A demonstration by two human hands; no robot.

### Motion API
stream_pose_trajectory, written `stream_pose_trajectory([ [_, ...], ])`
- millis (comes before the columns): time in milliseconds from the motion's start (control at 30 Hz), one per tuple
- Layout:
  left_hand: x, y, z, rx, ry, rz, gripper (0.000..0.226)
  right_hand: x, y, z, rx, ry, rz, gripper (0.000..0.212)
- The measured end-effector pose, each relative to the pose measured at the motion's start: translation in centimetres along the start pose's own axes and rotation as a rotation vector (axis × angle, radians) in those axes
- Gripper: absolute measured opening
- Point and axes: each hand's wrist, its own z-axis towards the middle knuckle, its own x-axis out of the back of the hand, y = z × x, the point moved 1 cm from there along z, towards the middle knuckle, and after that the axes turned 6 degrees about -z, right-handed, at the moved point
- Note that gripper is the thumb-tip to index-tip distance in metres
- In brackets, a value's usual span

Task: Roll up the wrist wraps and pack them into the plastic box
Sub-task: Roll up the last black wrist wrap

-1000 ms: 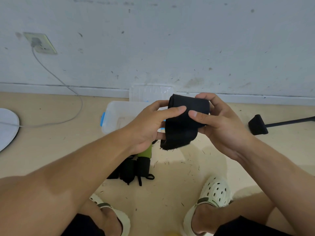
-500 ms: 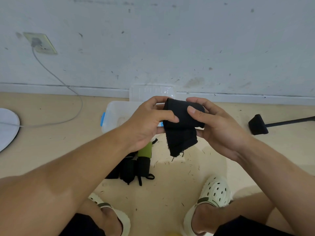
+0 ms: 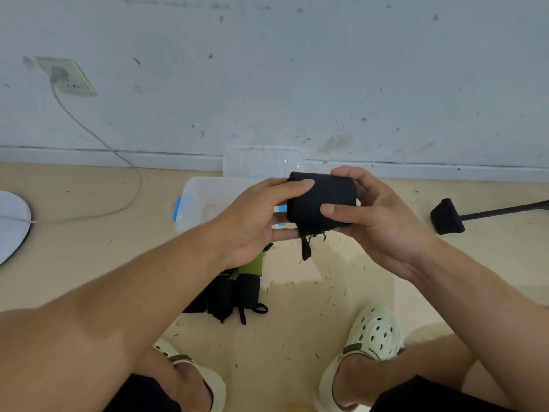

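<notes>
Hands: left hand (image 3: 255,221) and right hand (image 3: 377,221), both curled around one black wrist wrap (image 3: 322,200), held in the air above the floor. Left thumb lies over the top near corner of the roll, left fingers pass beneath it; right thumb presses the front face, right fingers cup the far end.

Wrist wrap in hand: nearly fully rolled into a short, thick cylinder. A frayed edge and a narrow black loop (image 3: 306,248) hang free below it.

Plastic box (image 3: 205,200): translucent, blue latch at its left end, on the floor just behind the hands, open. Its clear lid (image 3: 261,162) leans at the wall base.

Other wraps (image 3: 234,295): a small black group with loops, plus one green piece (image 3: 252,264), on the floor between the box and the person's feet.

Also present: cream clogs (image 3: 374,334), wall socket with grey cable (image 3: 98,138), a black-headed tool (image 3: 447,217) toward the right edge of the floor.

Risks, judged: the roll is held by pressure alone, so easing either thumb would probably let the springy fabric uncoil. The dangling loop could snag on the box rim during placement. Loose fibres from the frayed edge may shed further.
</notes>
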Motion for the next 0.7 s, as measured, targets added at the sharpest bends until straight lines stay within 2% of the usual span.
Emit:
stream_pose_trajectory([
  [167,0.2,-0.2,0.1,-0.036,0.018,-0.009,0.042,-0.3,0.3,0.1,0.036,0.035,-0.026,0.060],
  [300,-0.2,-0.8,0.1,-0.090,0.064,0.022,0.043,-1.3,0.9,0.0,-0.013,0.054,-0.058,0.073],
  [400,-0.8,-2.2,-0.2,-0.065,0.166,0.036,0.034,-2.2,1.6,-0.3,-0.022,0.038,-0.268,0.075],
  [500,-1.0,-3.4,-0.3,-0.019,0.304,0.129,0.046,-3.3,2.2,-0.8,-0.026,-0.005,-0.421,0.081],
  [600,-0.9,-3.5,-0.2,-0.119,0.458,0.208,0.038,-4.2,3.2,-1.2,0.016,-0.014,-0.538,0.091],
  [700,-1.0,-3.2,0.1,-0.222,0.489,0.252,0.031,-4.6,3.4,-1.0,0.081,0.081,-0.546,0.091],
])
